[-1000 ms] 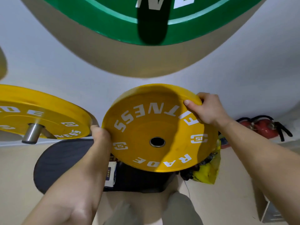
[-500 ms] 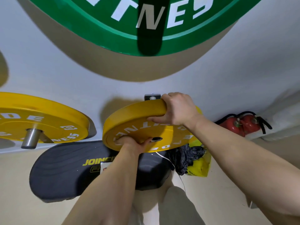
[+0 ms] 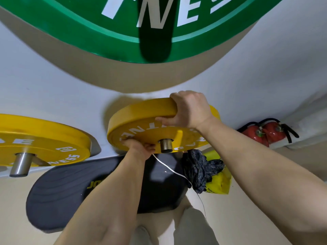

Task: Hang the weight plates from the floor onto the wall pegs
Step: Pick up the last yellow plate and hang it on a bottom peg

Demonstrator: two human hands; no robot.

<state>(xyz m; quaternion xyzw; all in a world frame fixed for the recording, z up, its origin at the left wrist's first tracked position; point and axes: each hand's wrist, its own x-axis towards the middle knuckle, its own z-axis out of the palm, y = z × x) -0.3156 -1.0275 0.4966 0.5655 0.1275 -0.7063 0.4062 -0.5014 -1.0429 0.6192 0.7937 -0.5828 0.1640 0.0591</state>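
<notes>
Grips yellow plate (image 3: 141, 119) at frame centre: right hand (image 3: 190, 108) curled over top rim, left hand (image 3: 139, 148) clutching lower edge; steel peg (image 3: 165, 145) poking through its hole.

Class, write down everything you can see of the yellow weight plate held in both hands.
The yellow weight plate is a thick, rubbery-looking disc with white lettering, partly hidden. Its centre hole sits over a steel wall peg, whose end pokes through the face. It stands close to the white wall. The right hand grips its top rim, thumb on the face; the left hand holds its lower edge.
</notes>
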